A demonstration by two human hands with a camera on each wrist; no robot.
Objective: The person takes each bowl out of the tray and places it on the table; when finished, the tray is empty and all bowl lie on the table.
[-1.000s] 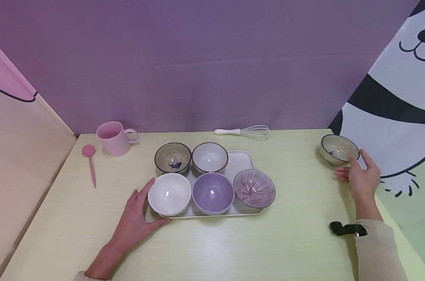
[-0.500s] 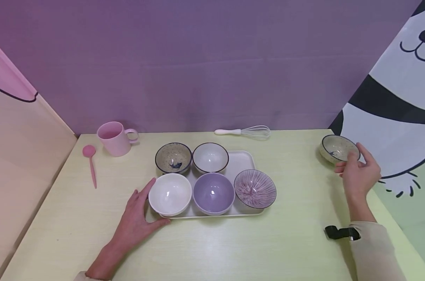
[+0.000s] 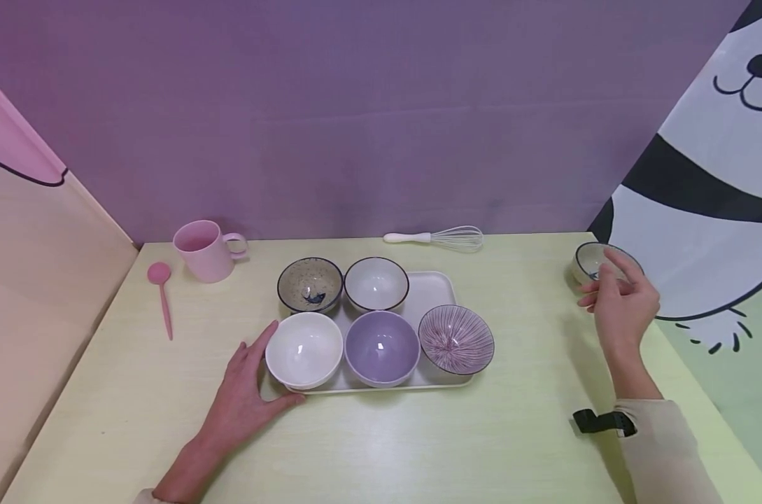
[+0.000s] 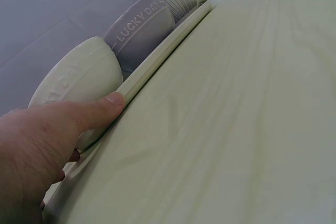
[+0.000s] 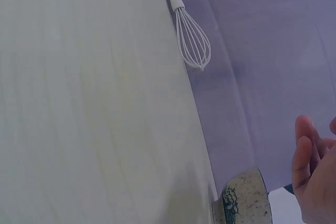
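Note:
My left hand (image 3: 238, 395) grips the near left corner of a white tray (image 3: 434, 285); the thumb lies along the front rim and the fingers reach up the left side, beside a white bowl (image 3: 304, 350). Also on the tray are a lavender bowl (image 3: 383, 348), a purple-striped bowl (image 3: 457, 339), a speckled bowl with a blue motif (image 3: 310, 283) and a dark-rimmed white bowl (image 3: 377, 283). At the table's far right corner stands a second speckled bowl (image 5: 247, 200), partly hidden in the head view. My right hand (image 3: 626, 304) hovers in front of it, fingers loosely extended, holding nothing.
A pink mug (image 3: 206, 252) and a pink spoon (image 3: 161, 297) lie at the back left. The whisk (image 3: 440, 238) rests along the table's back edge, close to the purple backdrop (image 3: 355, 126). A panda-print cloth (image 3: 702, 259) hangs on the right.
My right hand has let go of the speckled bowl at the right and drawn left and toward me. That bowl stays in place. My left hand has kept still at the tray.

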